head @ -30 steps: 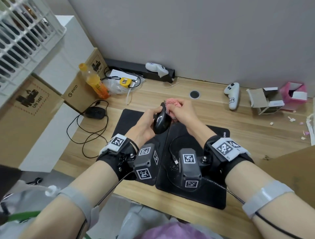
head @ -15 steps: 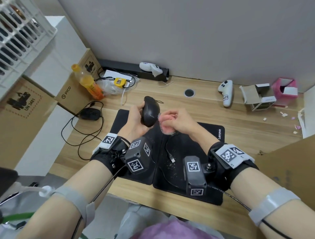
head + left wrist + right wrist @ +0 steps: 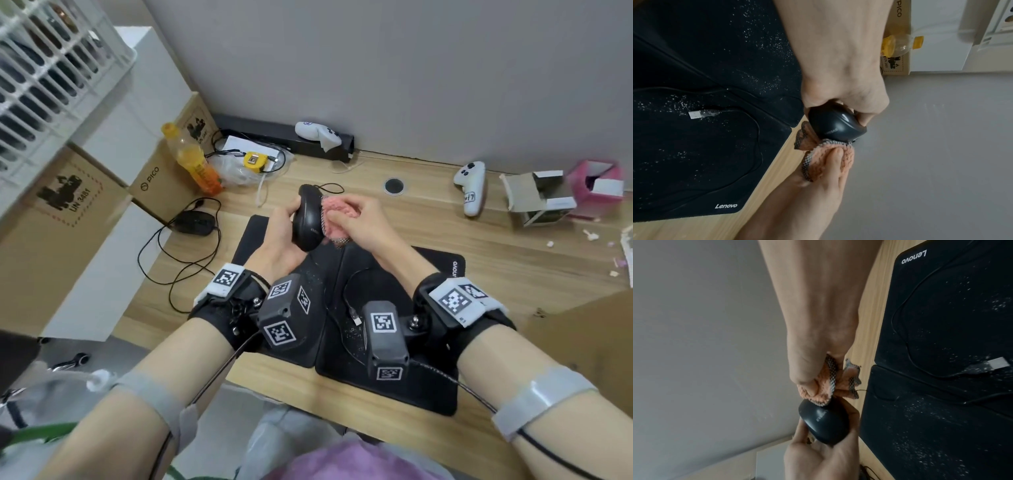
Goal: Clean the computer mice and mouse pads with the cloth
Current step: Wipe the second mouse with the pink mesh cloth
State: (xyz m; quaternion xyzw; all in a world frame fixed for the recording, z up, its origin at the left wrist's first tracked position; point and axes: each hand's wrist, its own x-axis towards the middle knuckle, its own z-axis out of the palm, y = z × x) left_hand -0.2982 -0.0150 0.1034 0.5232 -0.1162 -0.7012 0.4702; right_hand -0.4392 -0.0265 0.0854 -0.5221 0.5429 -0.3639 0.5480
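Hands (image 3: 356,222) around mouse (image 3: 308,222), cloth (image 3: 337,217).

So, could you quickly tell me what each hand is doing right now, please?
Left hand: closed, holding the black mouse up off the pads.
Right hand: closed, gripping the pink cloth against the mouse.

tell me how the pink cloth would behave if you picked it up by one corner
Probably floppy: the cloth bunches and folds in the right hand. Likely light, since fingertips alone hold it against the mouse. Its fuzzy pile suggests grip, not slipperiness.
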